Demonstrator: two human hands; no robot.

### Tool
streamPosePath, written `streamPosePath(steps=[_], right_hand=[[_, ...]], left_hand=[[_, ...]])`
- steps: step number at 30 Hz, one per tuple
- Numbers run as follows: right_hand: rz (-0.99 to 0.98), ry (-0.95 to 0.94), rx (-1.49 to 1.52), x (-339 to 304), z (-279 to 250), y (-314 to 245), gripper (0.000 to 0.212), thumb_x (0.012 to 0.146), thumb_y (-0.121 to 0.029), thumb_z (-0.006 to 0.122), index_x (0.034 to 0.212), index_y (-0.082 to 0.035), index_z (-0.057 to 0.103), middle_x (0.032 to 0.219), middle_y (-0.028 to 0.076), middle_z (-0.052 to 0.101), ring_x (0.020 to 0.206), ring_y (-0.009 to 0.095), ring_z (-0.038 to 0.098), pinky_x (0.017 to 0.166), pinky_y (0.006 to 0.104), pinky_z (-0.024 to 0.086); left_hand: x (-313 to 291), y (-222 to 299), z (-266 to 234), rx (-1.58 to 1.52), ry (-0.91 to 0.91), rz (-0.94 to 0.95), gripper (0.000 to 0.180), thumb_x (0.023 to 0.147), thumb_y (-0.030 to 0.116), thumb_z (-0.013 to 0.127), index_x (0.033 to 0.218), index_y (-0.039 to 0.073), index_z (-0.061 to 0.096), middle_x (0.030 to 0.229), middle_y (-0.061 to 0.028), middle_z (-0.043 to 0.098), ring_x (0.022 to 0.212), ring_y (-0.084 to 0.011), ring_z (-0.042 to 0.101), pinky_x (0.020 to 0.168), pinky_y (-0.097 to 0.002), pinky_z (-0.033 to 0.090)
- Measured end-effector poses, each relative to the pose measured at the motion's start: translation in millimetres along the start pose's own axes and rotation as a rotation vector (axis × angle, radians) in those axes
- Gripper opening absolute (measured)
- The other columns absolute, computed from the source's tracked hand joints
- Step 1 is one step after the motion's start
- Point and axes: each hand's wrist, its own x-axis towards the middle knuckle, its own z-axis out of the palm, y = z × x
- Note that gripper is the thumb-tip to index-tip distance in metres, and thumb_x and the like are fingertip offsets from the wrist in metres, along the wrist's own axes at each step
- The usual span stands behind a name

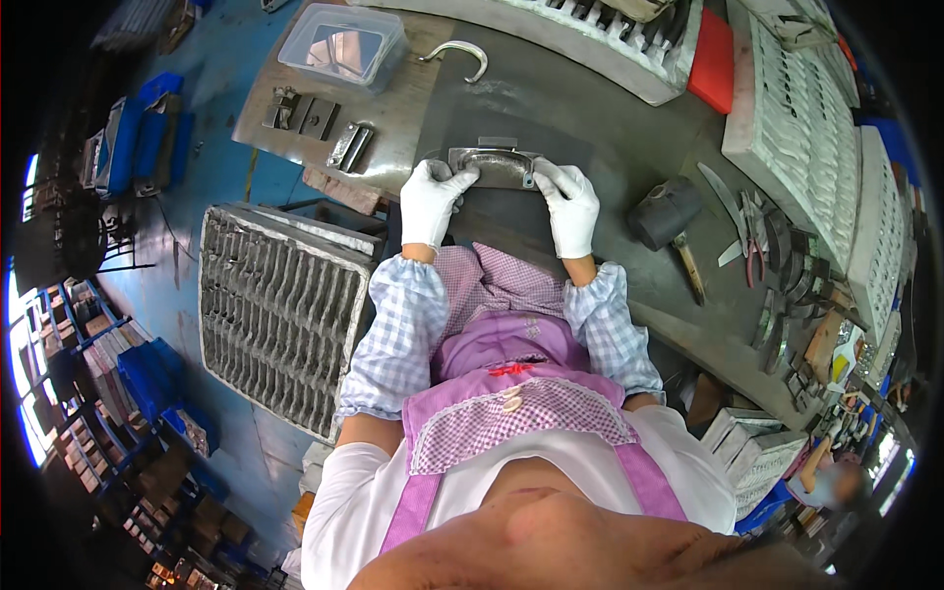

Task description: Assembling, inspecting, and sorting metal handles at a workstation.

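Observation:
Just in front of me at the table's near edge is a dark, flat metal piece (495,165) with a curved upper edge; a small block (499,143) shows behind it. My left hand (431,202), in a white glove, pinches its left end between thumb and fingers. At the right end, beside a small hole, my gloved right hand (570,208) is closed on it with thumb and forefinger. Whether the piece is one part or a curved part laid against a fixture, I cannot tell. A shiny curved metal handle (458,54) lies farther off on the table.
Metal blocks (351,147) and a clear plastic box (344,44) stand at left. On the right are a black mallet (664,211), shears (723,197) and red-handled pliers (753,246). Ridged trays (792,138) line the far right; another tray (280,315) stands left of me.

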Motion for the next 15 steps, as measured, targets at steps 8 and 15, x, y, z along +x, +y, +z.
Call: streamPosePath(steps=[8, 15], right_hand=[[-0.034, -0.019, 0.010, 2, -7, 7, 0.020, 0.083, -0.011, 0.077, 0.102, -0.006, 0.076, 0.078, 0.006, 0.064, 0.073, 0.022, 0.062, 0.069, 0.0334, 0.049], [-0.048, -0.233, -0.246, 9, 10, -23, 0.051, 0.082, -0.031, 0.078, 0.127, -0.013, 0.066, 0.095, 0.014, 0.067, 0.086, 0.030, 0.064, 0.075, 0.0386, 0.051]], left_hand=[[-4, 3, 12, -0.034, 0.012, 0.051, 0.035, 0.078, 0.015, 0.087, 0.083, 0.008, 0.053, 0.069, 0.0008, 0.057, 0.056, -0.0062, 0.053, 0.049, -0.0218, 0.044], [-10, -2, -14, 0.331, 0.158, 0.220, 0.040, 0.081, 0.034, 0.083, 0.089, 0.001, 0.062, 0.072, -0.0076, 0.063, 0.066, -0.0161, 0.062, 0.061, -0.0318, 0.052]])
